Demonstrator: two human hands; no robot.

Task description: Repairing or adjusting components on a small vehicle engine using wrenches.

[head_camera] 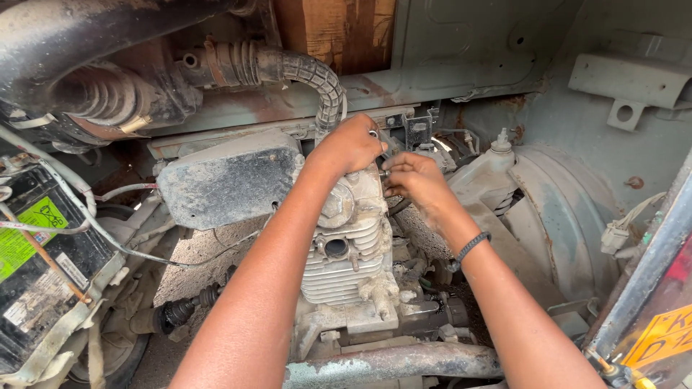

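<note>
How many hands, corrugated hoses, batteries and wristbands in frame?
Hands: 2, left hand and right hand, both at the top of the engine
Corrugated hoses: 2
Batteries: 1
Wristbands: 1
Total: 6

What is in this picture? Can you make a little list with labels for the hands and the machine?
Place: dusty engine bay of a vehicle
Left hand: on top of the engine, fingers curled around a small metal part
Right hand: pinching a small metal piece beside the left hand
Wrist: black band on the right arm
Above: ribbed black hose
Far left: black battery with green label
</note>
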